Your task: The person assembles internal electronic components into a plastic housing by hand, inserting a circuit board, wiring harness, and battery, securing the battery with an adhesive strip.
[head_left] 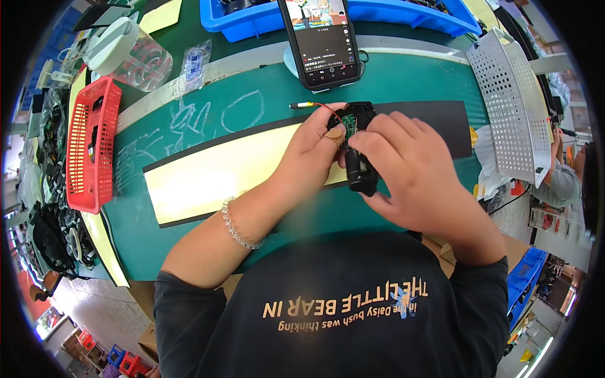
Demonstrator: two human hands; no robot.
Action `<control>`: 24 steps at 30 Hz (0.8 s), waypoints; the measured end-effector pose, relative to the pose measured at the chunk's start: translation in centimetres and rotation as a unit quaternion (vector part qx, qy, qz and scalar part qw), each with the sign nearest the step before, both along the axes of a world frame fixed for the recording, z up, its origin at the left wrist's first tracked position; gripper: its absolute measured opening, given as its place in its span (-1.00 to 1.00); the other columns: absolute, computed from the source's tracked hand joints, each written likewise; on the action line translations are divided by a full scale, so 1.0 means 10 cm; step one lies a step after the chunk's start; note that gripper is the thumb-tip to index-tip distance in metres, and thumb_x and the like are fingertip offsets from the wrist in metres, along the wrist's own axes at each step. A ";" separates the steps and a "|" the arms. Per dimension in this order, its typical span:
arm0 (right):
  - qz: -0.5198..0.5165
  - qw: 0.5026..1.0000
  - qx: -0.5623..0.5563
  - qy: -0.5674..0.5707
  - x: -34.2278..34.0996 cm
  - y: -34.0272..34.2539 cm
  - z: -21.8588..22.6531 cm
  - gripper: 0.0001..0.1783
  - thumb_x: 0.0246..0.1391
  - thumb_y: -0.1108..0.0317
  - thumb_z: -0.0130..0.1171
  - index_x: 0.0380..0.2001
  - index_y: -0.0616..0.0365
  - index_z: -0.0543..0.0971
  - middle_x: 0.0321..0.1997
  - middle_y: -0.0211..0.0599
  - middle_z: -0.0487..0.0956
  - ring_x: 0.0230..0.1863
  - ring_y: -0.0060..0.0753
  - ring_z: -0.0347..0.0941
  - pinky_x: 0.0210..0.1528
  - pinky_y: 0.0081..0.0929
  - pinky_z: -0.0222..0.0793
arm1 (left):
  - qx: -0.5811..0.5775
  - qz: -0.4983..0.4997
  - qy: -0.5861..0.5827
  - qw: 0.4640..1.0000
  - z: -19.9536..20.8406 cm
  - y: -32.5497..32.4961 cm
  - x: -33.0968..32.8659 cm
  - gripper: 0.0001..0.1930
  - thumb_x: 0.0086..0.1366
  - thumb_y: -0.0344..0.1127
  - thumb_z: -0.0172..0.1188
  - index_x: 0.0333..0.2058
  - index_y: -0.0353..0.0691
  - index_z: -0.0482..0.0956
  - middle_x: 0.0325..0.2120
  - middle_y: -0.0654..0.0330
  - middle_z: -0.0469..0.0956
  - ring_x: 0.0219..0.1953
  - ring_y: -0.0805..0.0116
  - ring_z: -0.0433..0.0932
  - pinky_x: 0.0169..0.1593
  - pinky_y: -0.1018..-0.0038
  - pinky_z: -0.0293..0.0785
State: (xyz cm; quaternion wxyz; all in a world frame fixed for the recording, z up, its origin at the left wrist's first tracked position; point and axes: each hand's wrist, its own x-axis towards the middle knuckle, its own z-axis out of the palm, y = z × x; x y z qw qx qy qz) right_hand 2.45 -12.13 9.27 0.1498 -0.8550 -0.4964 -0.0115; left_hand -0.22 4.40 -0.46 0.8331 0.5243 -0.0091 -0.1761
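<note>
Both hands are closed on a black plastic device housing in the middle of the bench. A green circuit board shows in its open upper part. My left hand grips the housing from the left, its thumb, in a tan finger cot, beside the board. From the board a thin red wire runs over the left fingers to a small black and yellow cylindrical part. My right hand wraps the right side, fingertips at the board's edge. Whether those fingertips pinch some smaller piece is hidden.
Under the hands a pale yellow strip lies on the green mat. A lit phone leans at the back before blue bins. A red basket and clear jug stand left, a perforated white basket right.
</note>
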 end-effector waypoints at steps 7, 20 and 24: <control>0.066 0.986 0.116 0.102 -0.07 -0.19 -0.31 -0.41 -0.31 0.35 0.35 -0.10 0.08 0.42 -0.22 -0.23 0.42 -0.20 -0.11 0.40 -0.23 -0.30 0.31 | -0.058 0.051 0.005 0.997 0.04 -0.03 0.03 -0.68 0.37 -0.42 -0.16 0.07 -0.30 0.28 -0.15 0.17 0.48 -0.17 0.51 0.46 -0.08 0.56 0.40; -0.182 0.889 0.329 0.262 0.09 -0.18 -0.72 -0.83 0.09 0.44 0.14 -0.25 0.26 0.46 -0.41 -0.35 0.50 -0.38 -0.61 0.36 -0.28 -0.60 0.28 | -0.054 0.063 0.027 0.996 0.03 -0.01 0.05 -0.66 0.35 -0.48 -0.16 0.09 -0.35 0.27 -0.12 0.12 0.48 -0.09 0.46 0.47 0.02 0.54 0.37; -0.178 0.836 0.385 0.350 0.10 -0.19 -0.76 -0.90 0.18 0.45 0.05 -0.31 0.28 0.44 -0.44 -0.38 0.50 -0.44 -0.63 0.41 -0.35 -0.65 0.32 | -0.066 0.025 0.013 0.997 0.12 -0.01 0.06 -0.68 0.36 -0.46 -0.16 0.08 -0.35 0.28 -0.15 0.12 0.49 -0.12 0.44 0.49 0.01 0.53 0.39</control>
